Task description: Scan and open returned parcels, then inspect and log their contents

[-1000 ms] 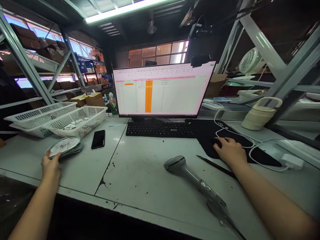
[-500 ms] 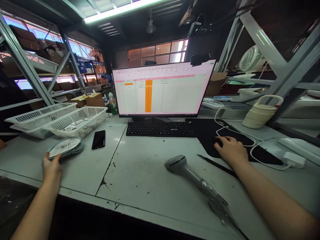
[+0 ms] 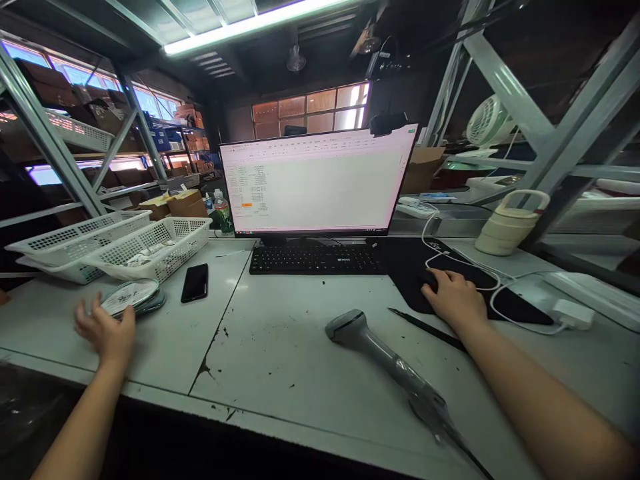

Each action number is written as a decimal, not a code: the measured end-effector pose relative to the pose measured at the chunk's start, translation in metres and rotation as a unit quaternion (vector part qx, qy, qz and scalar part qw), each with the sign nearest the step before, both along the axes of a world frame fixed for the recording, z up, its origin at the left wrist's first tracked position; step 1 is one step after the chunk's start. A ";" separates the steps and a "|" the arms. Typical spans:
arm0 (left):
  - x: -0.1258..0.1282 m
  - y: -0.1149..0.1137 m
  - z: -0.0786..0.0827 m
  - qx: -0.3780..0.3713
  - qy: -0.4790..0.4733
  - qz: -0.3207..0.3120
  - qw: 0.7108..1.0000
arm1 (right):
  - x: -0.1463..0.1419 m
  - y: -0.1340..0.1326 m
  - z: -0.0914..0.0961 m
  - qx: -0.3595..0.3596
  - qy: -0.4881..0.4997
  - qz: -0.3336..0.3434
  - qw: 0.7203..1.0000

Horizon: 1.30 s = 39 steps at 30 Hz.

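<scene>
My left hand is at the near side of a small stack of flat round packets, the top one white with handwriting on it. Its fingers are spread and slightly blurred; the thumb side is close to the stack, and I cannot tell whether it touches. On the black mouse pad, my right hand is curled over a dark computer mouse, mostly hidden under the fingers. A grey handheld barcode scanner lies on the table between my hands. Beyond it, a monitor displays a spreadsheet.
White perforated baskets stand at the left, near a black phone. A black keyboard is below the monitor. A black pen-like tool, white cables, a power adapter and a cream handled container occupy the right side.
My left hand has loosened from the edge of the round packets and spread its fingers. The screen has switched from a sheet with an orange column to a mostly white one. My right hand stays on the mouse.
</scene>
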<state>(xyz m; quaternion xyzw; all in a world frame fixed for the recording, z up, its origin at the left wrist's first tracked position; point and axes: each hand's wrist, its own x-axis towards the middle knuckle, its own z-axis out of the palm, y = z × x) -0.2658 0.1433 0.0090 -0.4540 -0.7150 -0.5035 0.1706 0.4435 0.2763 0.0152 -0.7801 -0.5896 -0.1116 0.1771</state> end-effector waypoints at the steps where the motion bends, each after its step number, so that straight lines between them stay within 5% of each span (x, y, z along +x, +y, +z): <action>1: 0.014 0.002 0.005 0.009 0.040 0.008 0.999 | 0.000 0.000 0.000 0.000 0.000 0.000 1.000; 6: 0.107 0.037 0.025 0.015 0.173 -0.162 0.972 | 0.003 0.002 -0.002 -0.004 0.000 0.013 1.000; 11: 0.214 0.092 0.019 -0.056 0.281 -0.354 0.890 | 0.005 0.004 -0.004 -0.004 0.001 0.021 1.000; 13: 0.249 0.114 0.016 -0.110 0.313 -0.379 0.864 | 0.007 0.006 -0.005 -0.003 0.000 0.022 1.000; 16: 0.283 0.140 0.014 -0.142 0.301 -0.351 0.875 | 0.009 0.009 -0.007 -0.002 0.000 0.018 1.000; 25: 0.288 0.160 -0.013 -0.119 0.271 -0.306 0.905 | 0.021 0.023 -0.017 -0.005 -0.003 0.003 1.000; 39: 0.289 0.160 -0.012 -0.151 0.265 -0.307 0.901 | 0.033 0.030 -0.026 0.006 -0.019 0.015 1.000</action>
